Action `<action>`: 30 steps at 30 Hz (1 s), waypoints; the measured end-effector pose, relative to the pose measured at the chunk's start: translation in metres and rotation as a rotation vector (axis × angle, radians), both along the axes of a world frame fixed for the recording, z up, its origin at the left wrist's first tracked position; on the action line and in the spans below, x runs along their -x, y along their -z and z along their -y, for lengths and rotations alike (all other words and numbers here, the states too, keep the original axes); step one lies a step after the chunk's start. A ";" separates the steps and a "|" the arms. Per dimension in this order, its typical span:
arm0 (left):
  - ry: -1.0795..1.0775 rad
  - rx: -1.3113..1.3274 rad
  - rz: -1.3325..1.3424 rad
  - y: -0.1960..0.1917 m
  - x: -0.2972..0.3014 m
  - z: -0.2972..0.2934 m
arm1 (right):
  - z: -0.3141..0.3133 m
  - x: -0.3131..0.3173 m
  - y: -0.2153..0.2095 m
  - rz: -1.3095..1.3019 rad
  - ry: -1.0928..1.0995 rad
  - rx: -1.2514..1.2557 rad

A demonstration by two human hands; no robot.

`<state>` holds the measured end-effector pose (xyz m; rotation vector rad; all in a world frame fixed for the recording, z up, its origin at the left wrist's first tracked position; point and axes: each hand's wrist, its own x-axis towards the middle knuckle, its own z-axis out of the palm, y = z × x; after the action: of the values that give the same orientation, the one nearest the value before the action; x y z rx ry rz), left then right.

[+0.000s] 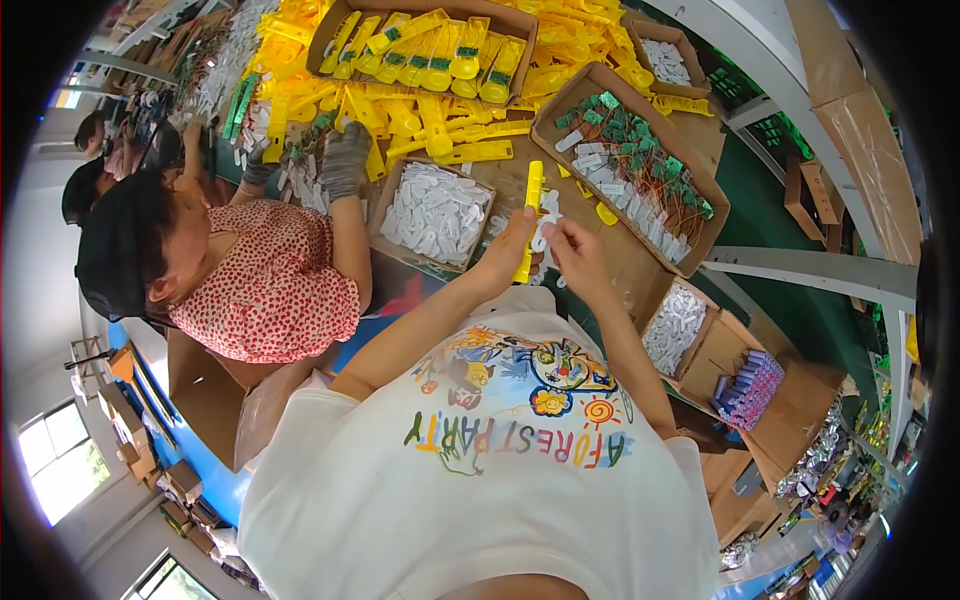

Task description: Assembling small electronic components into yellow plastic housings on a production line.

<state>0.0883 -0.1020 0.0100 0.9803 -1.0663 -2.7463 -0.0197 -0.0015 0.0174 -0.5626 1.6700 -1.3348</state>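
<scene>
My left hand (508,250) is closed around a long yellow plastic housing (535,184), which stands roughly lengthwise away from me. Close beside it, the fingers of my right hand (580,260) pinch a small white plastic piece (541,238) against or right next to the housing; whether the two touch I cannot tell. Loose white pieces (549,203) lie on the table just beyond my fingers. Left of my hands is a cardboard box (378,226) of white plastic parts. To the right stands a long cardboard tray (548,128) with green circuit boards, wires and white connectors.
Yellow housings (590,45) are heaped at the back around a carton (420,88) of housings fitted with green boards. A co-worker in grey gloves (346,160) works at the left. At the right are a box of white parts (676,325) and purple-wrapped cylinders (750,390).
</scene>
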 end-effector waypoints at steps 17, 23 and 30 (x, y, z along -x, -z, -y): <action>-0.135 -0.084 -0.011 0.001 0.015 0.015 | 0.044 0.028 0.028 -0.497 -0.136 0.245; -0.258 -0.007 -0.134 -0.023 0.010 0.050 | 0.103 0.193 0.108 -1.096 0.401 -0.025; -0.320 -0.111 -0.064 -0.014 0.008 0.054 | 0.109 0.203 0.093 -1.264 0.426 0.109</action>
<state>0.0801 -0.1564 0.0244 0.9719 -0.6847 -2.5739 -0.2223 -0.1109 -0.0752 -1.3481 2.8450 -1.4503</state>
